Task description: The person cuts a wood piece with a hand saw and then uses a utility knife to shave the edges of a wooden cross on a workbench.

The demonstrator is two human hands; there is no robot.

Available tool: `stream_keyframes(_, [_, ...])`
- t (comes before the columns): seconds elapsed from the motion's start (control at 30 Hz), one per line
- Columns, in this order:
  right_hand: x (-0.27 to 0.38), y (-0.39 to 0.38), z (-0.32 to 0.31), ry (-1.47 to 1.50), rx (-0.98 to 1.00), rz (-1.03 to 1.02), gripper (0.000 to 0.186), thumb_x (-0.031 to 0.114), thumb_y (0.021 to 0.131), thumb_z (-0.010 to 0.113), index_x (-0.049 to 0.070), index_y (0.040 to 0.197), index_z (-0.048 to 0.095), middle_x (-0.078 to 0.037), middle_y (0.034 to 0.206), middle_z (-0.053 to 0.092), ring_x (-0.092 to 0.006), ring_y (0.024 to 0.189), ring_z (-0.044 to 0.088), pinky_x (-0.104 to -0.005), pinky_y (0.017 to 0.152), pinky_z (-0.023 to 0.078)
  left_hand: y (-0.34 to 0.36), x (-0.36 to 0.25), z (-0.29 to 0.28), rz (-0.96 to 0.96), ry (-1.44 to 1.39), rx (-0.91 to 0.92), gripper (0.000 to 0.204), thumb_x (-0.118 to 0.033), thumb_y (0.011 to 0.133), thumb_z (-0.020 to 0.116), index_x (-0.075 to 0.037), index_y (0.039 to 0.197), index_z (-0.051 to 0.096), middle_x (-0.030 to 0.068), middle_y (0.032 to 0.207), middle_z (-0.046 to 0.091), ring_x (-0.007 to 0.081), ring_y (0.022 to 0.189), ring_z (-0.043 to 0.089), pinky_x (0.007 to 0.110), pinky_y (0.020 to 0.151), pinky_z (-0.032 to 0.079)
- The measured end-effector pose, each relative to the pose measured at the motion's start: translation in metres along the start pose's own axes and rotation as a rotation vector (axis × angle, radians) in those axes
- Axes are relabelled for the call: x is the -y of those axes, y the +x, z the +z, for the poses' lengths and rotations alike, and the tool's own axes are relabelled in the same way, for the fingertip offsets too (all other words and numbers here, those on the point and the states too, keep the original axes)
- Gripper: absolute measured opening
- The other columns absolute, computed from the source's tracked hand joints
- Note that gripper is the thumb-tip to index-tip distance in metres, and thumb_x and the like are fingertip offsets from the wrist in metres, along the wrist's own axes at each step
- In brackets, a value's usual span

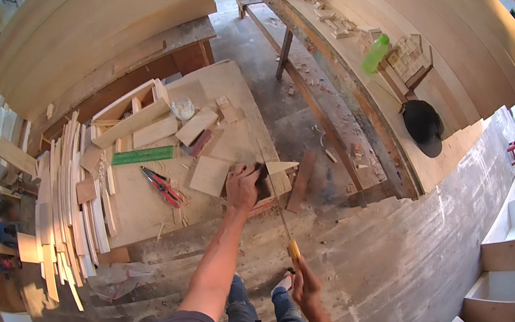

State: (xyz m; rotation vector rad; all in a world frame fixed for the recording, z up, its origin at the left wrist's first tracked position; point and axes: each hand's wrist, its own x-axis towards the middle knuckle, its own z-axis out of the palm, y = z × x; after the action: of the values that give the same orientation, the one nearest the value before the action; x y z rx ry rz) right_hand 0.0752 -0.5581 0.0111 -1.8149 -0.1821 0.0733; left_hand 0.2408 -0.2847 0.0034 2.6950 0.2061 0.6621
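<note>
At the near right corner of the low work board, my left hand [243, 189] is closed over a piece of wood, much of it hidden under the fingers. A pale pointed wood piece [281, 166] sticks out to the right of that hand. My right hand [306, 286] grips the yellow handle of a handsaw [294, 249]. From there the narrow blade runs up past the board's corner, close to the left fingers and across the pale wood. Whether its teeth are in the wood I cannot tell. Left of my left hand lies a flat square wood piece [209, 175].
Red-handled pliers [163, 188], a green ruler-like strip [143, 155], a clear jar [182, 109] and an open wooden box frame [132, 112] lie on the board [134, 214]. Wood strips [74, 197] pile up at left. The right bench holds a green bottle [376, 54] and black cap [423, 128].
</note>
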Motion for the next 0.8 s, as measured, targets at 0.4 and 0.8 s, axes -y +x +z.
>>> stream_keyframes(0.4, [0.049,-0.022,-0.053,-0.146,0.029,-0.107,0.038,0.016,0.101,0.055,-0.006,0.132,0.060,-0.005,0.085,0.065,-0.0065,0.065,0.054,-0.0224,0.059,0.045,-0.005,0.003,-0.001,-0.021,-0.125,0.039,0.033,-0.007,0.087,0.058,-0.010,0.117,0.071,0.0072,0.121,0.067,0.0313,0.116,0.058,0.046,0.096,0.046])
stream_keyframes(0.8, [0.091,-0.033,-0.083,-0.051,-0.093,-0.121,0.043,0.023,0.102,0.054,-0.007,0.133,0.056,-0.009,0.094,0.067,-0.0095,0.068,0.058,-0.0233,0.058,0.047,0.006,0.006,0.010,-0.133,-0.183,-0.009,0.023,-0.015,0.086,0.068,-0.010,0.109,0.070,0.0086,0.114,0.065,0.0342,0.111,0.058,0.048,0.095,0.046])
